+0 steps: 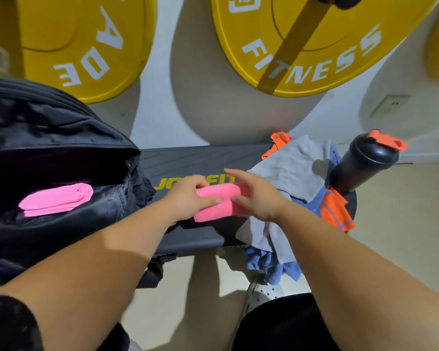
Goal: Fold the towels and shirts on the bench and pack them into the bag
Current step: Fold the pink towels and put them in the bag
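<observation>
Left hand: forearm reaching in from the lower left, fingers curled over the left end of a folded pink towel, gripping it on the bench. Right hand: fingers straight, laid over the towel's other end (thumb touching it). Second pink towel: folded, inside the open black bag.

plates: yellow plate, left | yellow FITNESS plate | black shaker bottle, orange lid | wall socket
</observation>
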